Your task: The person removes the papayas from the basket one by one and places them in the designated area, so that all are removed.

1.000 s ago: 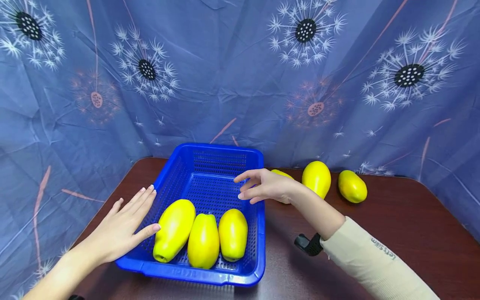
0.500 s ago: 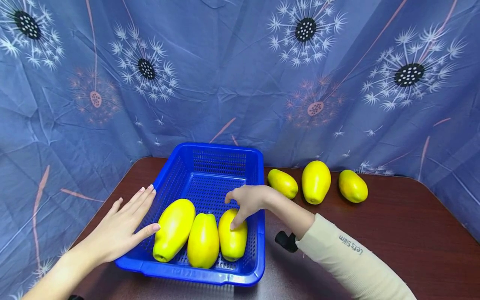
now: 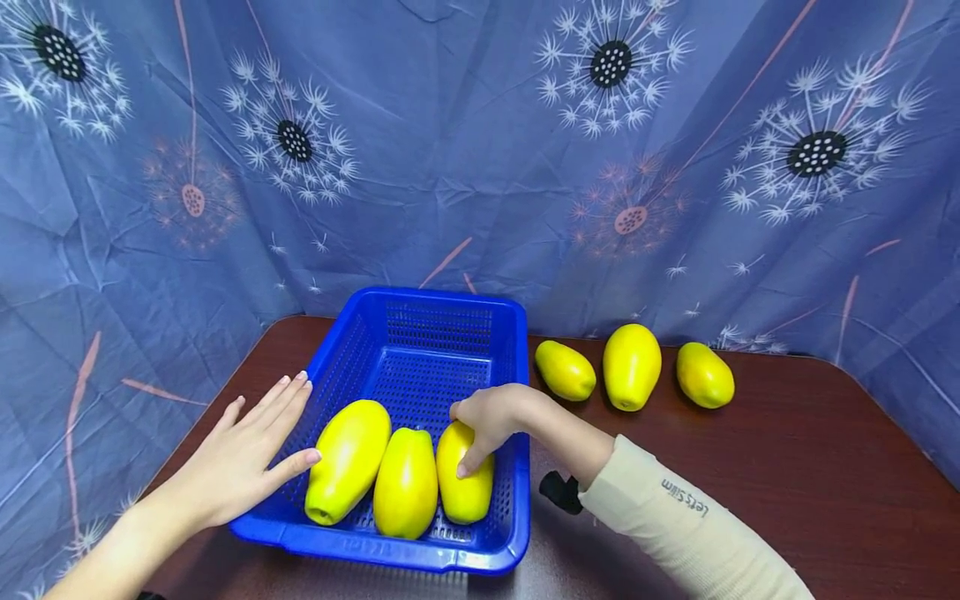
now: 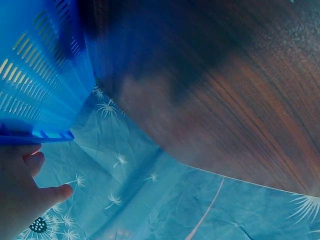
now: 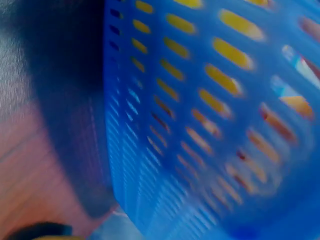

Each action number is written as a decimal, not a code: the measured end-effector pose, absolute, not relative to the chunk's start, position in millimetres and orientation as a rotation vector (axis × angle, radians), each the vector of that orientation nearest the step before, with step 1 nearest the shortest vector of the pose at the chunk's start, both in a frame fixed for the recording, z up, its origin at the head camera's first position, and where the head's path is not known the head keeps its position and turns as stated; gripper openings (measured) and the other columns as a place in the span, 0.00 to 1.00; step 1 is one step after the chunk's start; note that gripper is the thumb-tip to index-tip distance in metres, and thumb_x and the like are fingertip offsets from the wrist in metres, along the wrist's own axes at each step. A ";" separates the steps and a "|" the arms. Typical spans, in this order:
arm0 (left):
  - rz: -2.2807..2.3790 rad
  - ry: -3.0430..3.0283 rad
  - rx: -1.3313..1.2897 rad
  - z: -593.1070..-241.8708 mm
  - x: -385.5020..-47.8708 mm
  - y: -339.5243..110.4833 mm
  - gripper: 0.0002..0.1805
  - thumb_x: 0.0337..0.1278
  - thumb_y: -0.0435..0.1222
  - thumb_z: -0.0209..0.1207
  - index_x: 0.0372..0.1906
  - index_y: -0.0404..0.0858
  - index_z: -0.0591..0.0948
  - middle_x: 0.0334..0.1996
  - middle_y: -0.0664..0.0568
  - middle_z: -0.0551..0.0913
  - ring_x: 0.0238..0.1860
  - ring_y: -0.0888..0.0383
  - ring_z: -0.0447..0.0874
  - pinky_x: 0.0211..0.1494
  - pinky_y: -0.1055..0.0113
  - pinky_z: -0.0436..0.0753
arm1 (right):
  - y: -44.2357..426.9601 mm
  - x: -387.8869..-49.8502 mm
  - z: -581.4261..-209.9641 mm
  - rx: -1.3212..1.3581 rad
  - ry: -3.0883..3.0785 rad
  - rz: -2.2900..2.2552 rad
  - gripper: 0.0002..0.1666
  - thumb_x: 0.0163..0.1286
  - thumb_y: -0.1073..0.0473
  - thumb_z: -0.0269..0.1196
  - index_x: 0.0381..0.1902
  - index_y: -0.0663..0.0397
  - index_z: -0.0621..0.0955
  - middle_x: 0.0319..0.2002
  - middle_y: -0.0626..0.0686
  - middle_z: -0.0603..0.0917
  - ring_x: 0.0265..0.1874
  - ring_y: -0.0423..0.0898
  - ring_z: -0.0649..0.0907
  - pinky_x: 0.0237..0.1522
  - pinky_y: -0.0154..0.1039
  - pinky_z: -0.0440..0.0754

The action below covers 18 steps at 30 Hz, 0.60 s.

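A blue perforated plastic basket point(image 3: 450, 297) stands on the table, with three yellow papayas in its near end. My right hand point(image 3: 487, 417) reaches over the basket's right rim and grips the rightmost papaya point(image 3: 467, 497), thumb on its near face; the other fingers are mostly hidden behind it. Left of it lie the middle papaya point(image 3: 406, 492) and the larger, tilted left papaya point(image 3: 348, 458). My left hand point(image 3: 243, 458) rests with straight fingers on the basket's left rim. In the right wrist view, yellow shows through the slots of the basket wall point(image 5: 150, 175).
On the table point(image 3: 787, 467), right of the basket, lie a small papaya point(image 3: 566, 371), a bigger papaya point(image 3: 632, 368) and another papaya point(image 3: 705, 376) in a row near the back edge. A blue dandelion-print cloth point(image 3: 450, 125) hangs behind the table.
My right hand has moved left and down from above the basket's right side onto the rightmost papaya and now grips it. My left hand has stayed on the rim.
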<state>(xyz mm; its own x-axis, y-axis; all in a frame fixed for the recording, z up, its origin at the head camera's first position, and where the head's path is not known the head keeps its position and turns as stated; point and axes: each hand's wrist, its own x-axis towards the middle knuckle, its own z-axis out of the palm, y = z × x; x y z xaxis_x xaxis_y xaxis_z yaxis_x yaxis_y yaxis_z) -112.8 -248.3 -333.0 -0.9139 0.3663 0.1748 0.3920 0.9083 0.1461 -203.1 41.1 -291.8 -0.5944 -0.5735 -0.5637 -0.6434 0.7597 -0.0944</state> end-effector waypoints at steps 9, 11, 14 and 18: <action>-0.265 -2.948 -0.580 -333.5 -113.6 -248.1 0.43 0.62 0.57 0.48 0.72 0.35 0.52 0.72 0.40 0.51 0.72 0.46 0.44 0.65 0.35 0.42 | 36.9 -209.3 -303.5 -0.801 2.441 -0.004 0.54 0.43 0.36 0.73 0.65 0.53 0.67 0.52 0.49 0.77 0.53 0.44 0.75 0.56 0.38 0.71; -0.262 -2.949 -0.575 -333.2 -113.3 -248.8 0.43 0.62 0.57 0.48 0.72 0.35 0.52 0.72 0.40 0.51 0.72 0.46 0.44 0.65 0.35 0.42 | 36.6 -210.5 -305.0 -0.788 2.484 -0.071 0.56 0.43 0.38 0.74 0.65 0.55 0.66 0.52 0.51 0.78 0.52 0.45 0.75 0.55 0.39 0.71; -0.258 -2.944 -0.575 -333.2 -113.2 -249.0 0.43 0.62 0.57 0.48 0.72 0.35 0.52 0.72 0.41 0.52 0.72 0.45 0.45 0.65 0.35 0.42 | 36.2 -212.8 -307.0 -0.726 2.546 -0.179 0.55 0.43 0.40 0.75 0.65 0.57 0.66 0.49 0.52 0.78 0.48 0.46 0.76 0.52 0.40 0.73; -0.252 -2.941 -0.582 -333.9 -113.1 -248.3 0.43 0.62 0.57 0.48 0.72 0.35 0.53 0.71 0.40 0.52 0.72 0.45 0.46 0.64 0.35 0.43 | 36.5 -215.1 -310.0 -0.648 2.587 -0.291 0.54 0.43 0.41 0.75 0.64 0.56 0.67 0.45 0.51 0.79 0.43 0.45 0.77 0.48 0.40 0.75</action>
<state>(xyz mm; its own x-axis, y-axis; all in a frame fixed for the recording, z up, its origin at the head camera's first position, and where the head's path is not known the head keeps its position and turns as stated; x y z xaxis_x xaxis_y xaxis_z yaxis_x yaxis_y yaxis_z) -113.1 -248.3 -333.9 -0.9167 0.3651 0.1622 0.3874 0.9116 0.1375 -215.1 36.5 -310.0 -0.7857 -0.4900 -0.3775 -0.3939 0.8669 -0.3055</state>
